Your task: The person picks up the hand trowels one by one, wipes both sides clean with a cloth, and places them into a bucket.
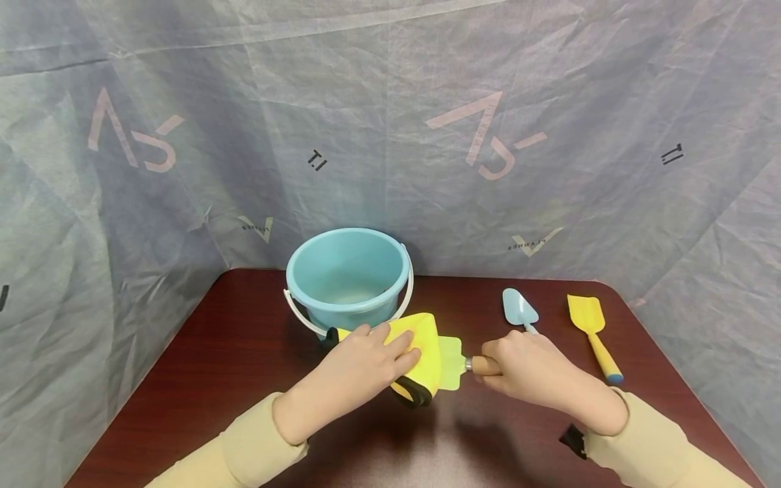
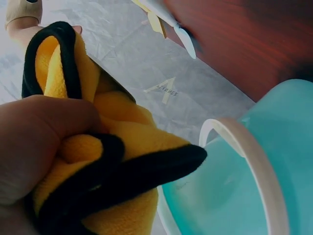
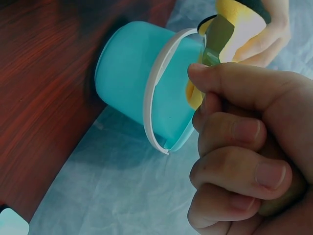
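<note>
My right hand (image 1: 525, 367) grips the wooden handle of a small shovel (image 1: 451, 364) with a flat yellow-green blade. Its fingers wrap the handle in the right wrist view. My left hand (image 1: 366, 356) holds a yellow cloth (image 1: 427, 339) with black edging, folded over the far part of the blade, so that part is hidden. In the left wrist view the cloth (image 2: 132, 171) is bunched up, pinched between thumb and fingers. Both hands are above the table, in front of a light blue bucket (image 1: 350, 307) with a white handle.
Beyond my right hand, a light blue trowel (image 1: 517, 308) lies on the dark red table (image 1: 201, 379), its handle partly covered by the hand. To its right lies a yellow shovel (image 1: 587, 315) with a blue handle end. A grey printed sheet (image 1: 390, 135) hangs behind the table.
</note>
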A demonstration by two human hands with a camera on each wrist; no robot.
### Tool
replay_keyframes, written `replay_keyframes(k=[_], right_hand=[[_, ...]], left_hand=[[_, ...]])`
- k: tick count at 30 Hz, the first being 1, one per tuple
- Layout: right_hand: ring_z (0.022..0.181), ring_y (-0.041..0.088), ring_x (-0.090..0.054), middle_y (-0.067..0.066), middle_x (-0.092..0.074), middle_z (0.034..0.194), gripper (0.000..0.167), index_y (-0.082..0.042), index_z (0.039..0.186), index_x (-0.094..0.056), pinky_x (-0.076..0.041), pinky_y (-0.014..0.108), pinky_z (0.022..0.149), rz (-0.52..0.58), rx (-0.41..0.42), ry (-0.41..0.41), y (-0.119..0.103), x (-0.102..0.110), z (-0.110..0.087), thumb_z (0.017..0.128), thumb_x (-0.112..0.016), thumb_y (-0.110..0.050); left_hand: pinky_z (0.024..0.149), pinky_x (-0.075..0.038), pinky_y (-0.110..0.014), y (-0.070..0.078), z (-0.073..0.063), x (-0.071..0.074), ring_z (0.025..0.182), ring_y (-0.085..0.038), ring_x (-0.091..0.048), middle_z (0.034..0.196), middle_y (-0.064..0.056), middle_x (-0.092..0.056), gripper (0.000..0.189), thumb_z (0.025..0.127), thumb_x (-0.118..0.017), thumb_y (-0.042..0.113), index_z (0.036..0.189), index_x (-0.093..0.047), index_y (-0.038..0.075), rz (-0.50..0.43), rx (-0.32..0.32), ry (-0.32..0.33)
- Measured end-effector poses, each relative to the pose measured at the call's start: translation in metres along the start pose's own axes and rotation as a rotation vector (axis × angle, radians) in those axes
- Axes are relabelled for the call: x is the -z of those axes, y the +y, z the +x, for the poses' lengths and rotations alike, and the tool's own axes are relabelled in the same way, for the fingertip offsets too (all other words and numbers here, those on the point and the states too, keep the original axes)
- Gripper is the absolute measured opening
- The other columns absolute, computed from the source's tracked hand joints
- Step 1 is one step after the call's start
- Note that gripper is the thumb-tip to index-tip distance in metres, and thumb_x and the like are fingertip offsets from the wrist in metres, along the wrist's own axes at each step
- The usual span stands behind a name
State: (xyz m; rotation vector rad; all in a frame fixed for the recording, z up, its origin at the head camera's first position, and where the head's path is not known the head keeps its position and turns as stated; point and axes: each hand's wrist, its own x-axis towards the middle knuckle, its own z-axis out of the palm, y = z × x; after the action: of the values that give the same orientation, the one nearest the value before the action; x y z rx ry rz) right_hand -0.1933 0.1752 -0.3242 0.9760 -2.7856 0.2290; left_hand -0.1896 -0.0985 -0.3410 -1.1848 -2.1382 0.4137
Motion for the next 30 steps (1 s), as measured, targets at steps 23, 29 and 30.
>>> replay_keyframes(k=[23, 29, 30], right_hand=[[0.053, -0.001, -0.014, -0.015, -0.013, 0.056, 0.042, -0.022, 0.056, -0.03, -0.014, 0.02, 0.046, 0.009, 0.013, -0.05, 0.009, 0.004, -0.013, 0.073, -0.067, -0.016], [0.052, -0.001, -0.017, -0.016, -0.015, 0.056, 0.043, -0.023, 0.056, -0.033, -0.018, 0.019, 0.044, 0.012, 0.022, -0.052, 0.011, 0.002, -0.015, 0.071, -0.073, -0.019], [0.052, -0.001, -0.017, -0.016, -0.015, 0.056, 0.043, -0.023, 0.056, -0.033, -0.019, 0.019, 0.044, 0.016, 0.025, -0.051, 0.011, 0.002, -0.016, 0.071, -0.073, -0.019]], left_hand=[[0.05, -0.031, -0.024, -0.009, -0.031, -0.013, 0.071, -0.021, -0.051, 0.116, 0.0, -0.061, 0.041, 0.075, -0.068, 0.002, 0.111, -0.06, 0.021, -0.054, 0.028, 0.046], [0.049, -0.031, -0.024, -0.011, -0.039, -0.015, 0.068, -0.021, -0.049, 0.113, -0.001, -0.06, 0.036, 0.078, -0.055, -0.001, 0.108, -0.059, 0.018, -0.059, 0.043, 0.095], [0.049, -0.032, -0.024, -0.012, -0.04, -0.015, 0.069, -0.021, -0.049, 0.114, -0.001, -0.06, 0.035, 0.079, -0.052, -0.001, 0.108, -0.059, 0.018, -0.064, 0.046, 0.098]])
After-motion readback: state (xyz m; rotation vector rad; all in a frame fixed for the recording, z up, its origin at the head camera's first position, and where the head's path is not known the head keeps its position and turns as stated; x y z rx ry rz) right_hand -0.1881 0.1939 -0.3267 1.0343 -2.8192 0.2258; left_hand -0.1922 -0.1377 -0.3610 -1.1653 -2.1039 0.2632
